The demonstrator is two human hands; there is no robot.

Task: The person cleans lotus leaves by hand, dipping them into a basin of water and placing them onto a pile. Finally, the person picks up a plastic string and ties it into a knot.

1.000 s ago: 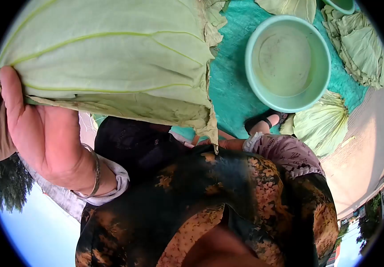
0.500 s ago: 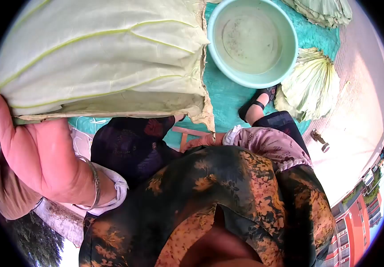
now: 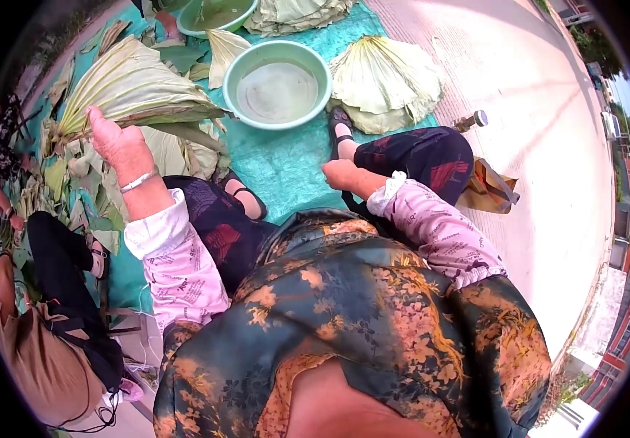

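We've just got the lg. leaf (image 3: 136,84) down from close-up to L of the basin (image 3: 278,125), so its full spread shows over other leaves (image 3: 56,177), L hand (image 3: 121,148) gripping its near edge, R hand (image 3: 342,174) fisted on our side of the basin, contents unclear.

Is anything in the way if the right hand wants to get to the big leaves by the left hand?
Nothing I can see blocks it. Between the right hand and the leaves there's just open space over the green sheet. The basin sits a little farther out.
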